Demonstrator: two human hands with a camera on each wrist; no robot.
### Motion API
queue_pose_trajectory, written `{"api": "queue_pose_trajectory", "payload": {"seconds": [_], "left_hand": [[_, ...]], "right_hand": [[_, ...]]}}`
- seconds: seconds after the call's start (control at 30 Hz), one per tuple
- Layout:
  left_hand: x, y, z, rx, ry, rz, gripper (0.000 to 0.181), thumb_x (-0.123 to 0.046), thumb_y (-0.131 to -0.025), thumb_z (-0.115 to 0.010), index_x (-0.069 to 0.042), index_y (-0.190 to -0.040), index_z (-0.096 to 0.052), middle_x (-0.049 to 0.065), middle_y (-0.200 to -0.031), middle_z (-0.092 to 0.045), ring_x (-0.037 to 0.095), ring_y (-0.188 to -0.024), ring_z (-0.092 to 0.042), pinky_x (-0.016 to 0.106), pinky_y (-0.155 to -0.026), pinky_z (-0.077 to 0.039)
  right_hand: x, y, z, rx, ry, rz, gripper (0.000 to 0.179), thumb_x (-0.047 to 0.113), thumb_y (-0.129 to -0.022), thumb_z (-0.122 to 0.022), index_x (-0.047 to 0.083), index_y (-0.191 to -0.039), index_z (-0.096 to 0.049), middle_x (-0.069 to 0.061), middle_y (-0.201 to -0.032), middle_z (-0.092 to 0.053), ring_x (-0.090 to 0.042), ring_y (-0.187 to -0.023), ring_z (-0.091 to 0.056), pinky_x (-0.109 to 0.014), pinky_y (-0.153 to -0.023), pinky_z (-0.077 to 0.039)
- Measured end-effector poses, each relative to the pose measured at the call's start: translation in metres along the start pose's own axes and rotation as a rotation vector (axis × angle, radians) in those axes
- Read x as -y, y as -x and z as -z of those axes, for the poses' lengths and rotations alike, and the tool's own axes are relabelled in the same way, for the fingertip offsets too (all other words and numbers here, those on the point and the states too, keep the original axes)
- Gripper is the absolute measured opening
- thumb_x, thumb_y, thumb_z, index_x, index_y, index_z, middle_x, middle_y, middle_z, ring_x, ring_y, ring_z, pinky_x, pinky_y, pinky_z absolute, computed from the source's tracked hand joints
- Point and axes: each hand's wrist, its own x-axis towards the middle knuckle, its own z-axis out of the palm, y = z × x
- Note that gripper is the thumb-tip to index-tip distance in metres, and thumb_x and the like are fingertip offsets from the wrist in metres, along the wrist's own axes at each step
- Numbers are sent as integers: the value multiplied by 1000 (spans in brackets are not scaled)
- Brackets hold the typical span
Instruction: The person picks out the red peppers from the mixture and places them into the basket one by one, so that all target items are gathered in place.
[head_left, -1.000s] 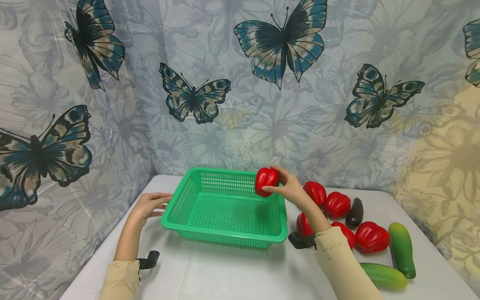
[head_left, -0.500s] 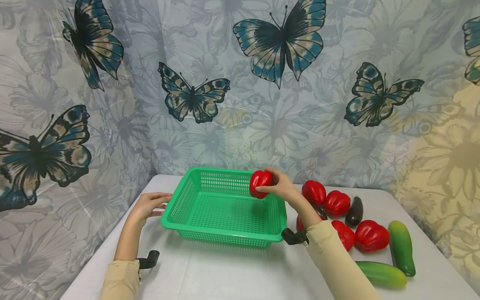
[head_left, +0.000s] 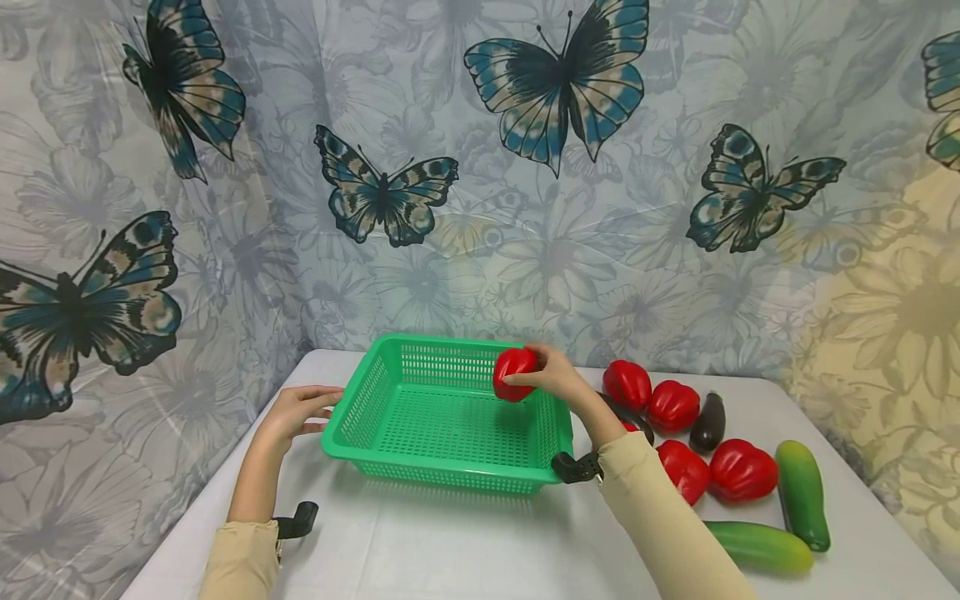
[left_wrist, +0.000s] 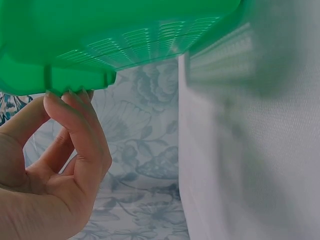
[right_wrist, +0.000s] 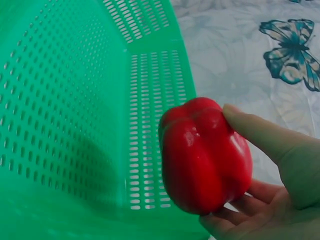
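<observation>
A red bell pepper (head_left: 513, 375) is in the grip of my right hand (head_left: 555, 372), thumb on one side and fingers on the other. It hangs over the right back part of the green plastic basket (head_left: 450, 479), above its floor. In the right wrist view the bell pepper (right_wrist: 202, 157) shows its lobed end, with the slotted basket wall (right_wrist: 145, 135) behind it. My left hand (head_left: 295, 410) is at the basket's left rim. In the left wrist view its bent fingers (left_wrist: 82, 132) touch the rim (left_wrist: 75, 82) with their tips.
Right of the basket lie several red bell peppers (head_left: 742, 471), a dark eggplant (head_left: 708, 422), another dark one partly behind my right arm, and two green cucumbers (head_left: 802, 493). A butterfly-patterned cloth (head_left: 555, 275) hangs behind the white table (head_left: 420, 550).
My right hand has moved left and slightly down with the bell pepper, farther in over the basket. The left hand and the basket have stayed in place.
</observation>
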Motion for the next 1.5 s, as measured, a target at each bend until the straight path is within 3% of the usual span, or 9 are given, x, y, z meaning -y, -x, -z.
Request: {"api": "queue_pose_trajectory", "payload": {"seconds": [0.2, 0.83, 1.5], "left_hand": [[1, -1, 0, 0, -2, -2, 51, -31, -94, -66, 2, -131, -59, -7, -100, -67, 5, -82, -64, 28, -75, -60], [1, -2, 0, 6, -6, 6, 51, -30, -95, -65, 3, -133, -57, -6, -101, -67, 4, -82, -64, 26, -75, -60], [5, -3, 1, 10, 1, 2, 52, -31, -95, -65, 3, -133, -56, -7, -100, -67, 4, -81, -65, 25, -73, -60]], "right_hand": [[-1, -3, -4, 11, -3, -39, 78, 27, -86, -74, 0, -148, -36, -25, -139, -52, -38, -126, -52, -50, -100, -50], [-1, -15, -19, -1, 152, -70, 79, 28, -82, -78, -3, -144, -41, -26, -139, -51, -40, -126, -53, -50, -98, -52], [-1, -19, -27, 21, 168, -132, 78, 27, -83, -78, -3, -144, -41, -25, -142, -48, -40, -128, -50, -51, -102, -49]]}}
